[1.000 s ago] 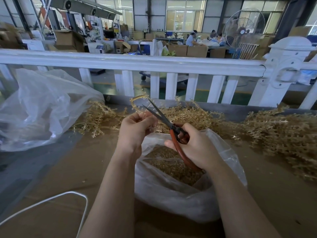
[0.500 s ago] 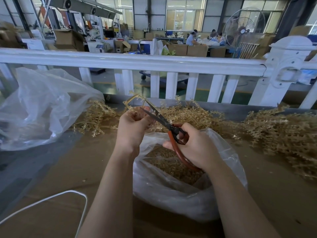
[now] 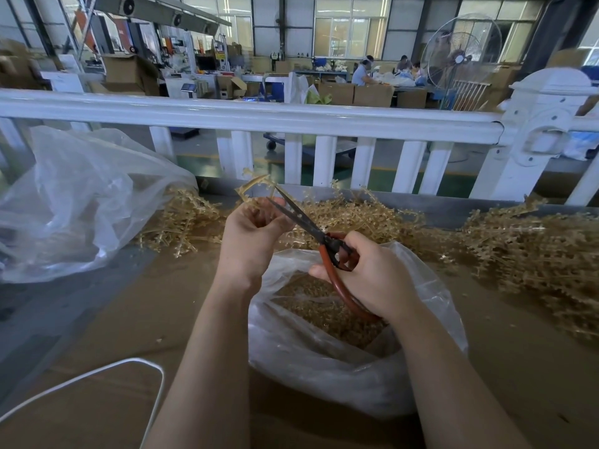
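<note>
My left hand [image 3: 251, 236] grips a tan plastic sprue [image 3: 251, 188] whose thin frame sticks up above the fingers. My right hand [image 3: 372, 273] holds red-handled scissors [image 3: 311, 228] with fingers through the loops. The dark blades are slightly apart, and their tips reach the sprue just above my left hand. Both hands hover over a clear plastic bag [image 3: 324, 367] holding small tan cut pieces [image 3: 324, 306].
Heaps of tan sprues lie along the back of the table [image 3: 372, 215] and at the right [image 3: 534, 254]. A crumpled clear bag [image 3: 71, 202] sits at left. A white cable [image 3: 97, 372] loops on the brown table front. A white railing [image 3: 259, 118] runs behind.
The left hand has shifted the sprue a little between the frames, and the scissor blades stay at it. Both hands remain over the bag.
</note>
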Available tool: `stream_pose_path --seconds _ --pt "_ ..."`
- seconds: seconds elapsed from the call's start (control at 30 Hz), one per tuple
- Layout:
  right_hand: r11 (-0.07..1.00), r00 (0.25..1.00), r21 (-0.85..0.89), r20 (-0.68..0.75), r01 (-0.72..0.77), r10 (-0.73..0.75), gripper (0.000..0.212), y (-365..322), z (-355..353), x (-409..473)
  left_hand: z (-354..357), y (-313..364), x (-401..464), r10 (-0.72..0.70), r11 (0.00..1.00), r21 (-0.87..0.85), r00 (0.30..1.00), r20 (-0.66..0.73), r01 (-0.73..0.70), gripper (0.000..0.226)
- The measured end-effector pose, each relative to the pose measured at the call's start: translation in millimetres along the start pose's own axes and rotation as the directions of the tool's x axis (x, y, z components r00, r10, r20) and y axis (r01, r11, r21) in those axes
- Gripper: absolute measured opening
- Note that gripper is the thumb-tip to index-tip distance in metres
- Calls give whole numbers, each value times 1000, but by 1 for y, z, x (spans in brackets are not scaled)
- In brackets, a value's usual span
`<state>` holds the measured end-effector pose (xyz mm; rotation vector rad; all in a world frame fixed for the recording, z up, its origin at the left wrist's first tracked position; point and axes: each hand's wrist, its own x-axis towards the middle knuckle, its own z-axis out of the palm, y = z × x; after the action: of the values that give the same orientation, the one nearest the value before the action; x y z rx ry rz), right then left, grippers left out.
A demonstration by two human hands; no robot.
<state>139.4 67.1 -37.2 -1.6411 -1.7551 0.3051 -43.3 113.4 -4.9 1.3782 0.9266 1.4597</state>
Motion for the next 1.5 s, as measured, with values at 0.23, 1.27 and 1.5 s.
stream_pose_path --seconds 0.23,1.27,1.5 --pt "998 1000 -54 -26 17 -18 54 -1 1 0 0 0 -1 29 1000 11 999 19 -30 36" --pt "995 993 -80 -99 52 -60 65 -1 0 -2 -4 -1 0 30 999 -26 1000 -4 -30 34" --pt "981 984 -167 -135 95 -118 64 0 -2 -3 -6 -1 0 -1 1000 -13 1000 -24 1 27"
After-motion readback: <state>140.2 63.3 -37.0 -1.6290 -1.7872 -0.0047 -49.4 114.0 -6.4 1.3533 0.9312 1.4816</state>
